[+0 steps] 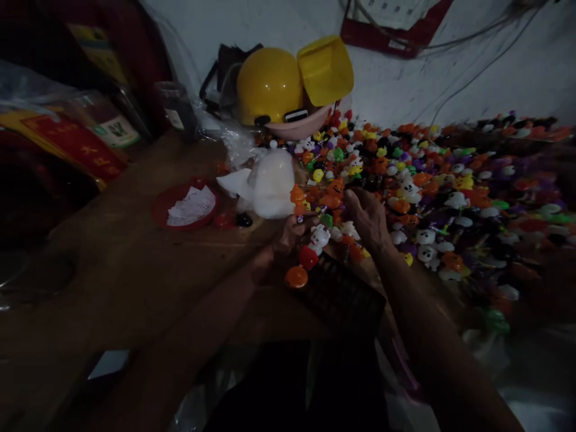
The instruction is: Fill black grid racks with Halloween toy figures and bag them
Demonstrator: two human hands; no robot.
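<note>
My left hand is over the table with its fingers pinched together at the base of a small orange figurine; the exact grip is dim. My right hand reaches to the near edge of a heap of figurines, its fingers bent and apart, beside an orange pumpkin-faced figurine. Part of its fingertips is hidden. Between the hands lie a green piece and a white animal figurine. Below them are a red piece and a round orange piece by a dark tray.
A large heap of small plastic figurines spreads along the wall to the right. Left of my hands stand a white bag-like bundle and a red dish with paper slips. Behind sit a yellow helmet, a yellow container and a pink basin.
</note>
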